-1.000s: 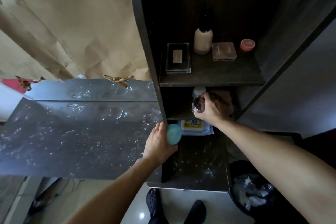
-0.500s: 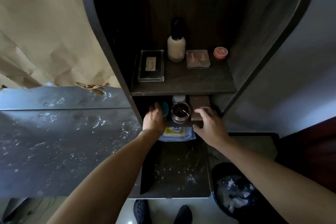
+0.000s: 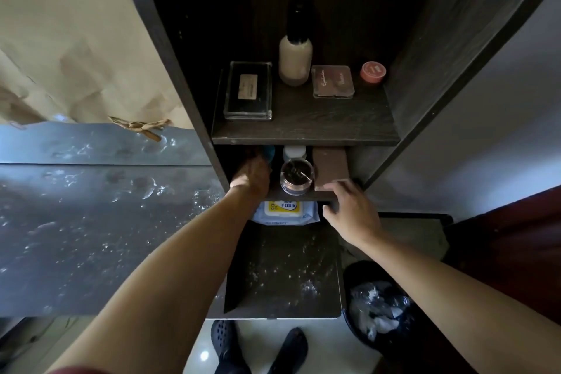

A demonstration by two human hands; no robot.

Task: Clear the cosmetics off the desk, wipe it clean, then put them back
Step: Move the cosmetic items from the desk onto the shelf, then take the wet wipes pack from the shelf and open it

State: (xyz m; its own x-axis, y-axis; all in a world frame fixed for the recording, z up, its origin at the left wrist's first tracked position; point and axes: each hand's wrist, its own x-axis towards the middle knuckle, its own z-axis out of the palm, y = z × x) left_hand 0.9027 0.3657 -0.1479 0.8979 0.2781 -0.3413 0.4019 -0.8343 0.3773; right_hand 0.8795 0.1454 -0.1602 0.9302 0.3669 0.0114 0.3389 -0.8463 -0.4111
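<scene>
1. The desk (image 3: 91, 237) fills the left of the view and carries no cosmetics. Its dark top shows pale smears and specks, so I judge the clearing done and the wiping either unfinished or only just begun.
2. The lower board (image 3: 282, 276) under the shelves is also bare but for a pack of wet wipes (image 3: 285, 212) at its back edge, and it is speckled with the same pale marks.
3. The upper shelf (image 3: 303, 127) holds four cosmetics set apart from each other: a flat black case (image 3: 247, 91), a cream bottle (image 3: 295, 59), a pink compact (image 3: 333, 81) and a small red pot (image 3: 372, 71).
4. The middle shelf holds a brown palette (image 3: 330, 167), a clear round jar (image 3: 297, 177) and a white-capped item (image 3: 294, 151) behind the jar.
5. The left hand (image 3: 253, 174) reaches into the left end of that middle shelf, just beside the jar, with a teal sponge (image 3: 268, 151) at its fingertips. Whether it grips the sponge or has let go, I cannot tell.
6. The right hand (image 3: 349, 209) hovers at the shelf's front edge, fingers loosely spread and holding nothing, near the palette.
7. Left to do, by my reading: wipe both dusty surfaces, then carry everything back onto the desk.
</scene>
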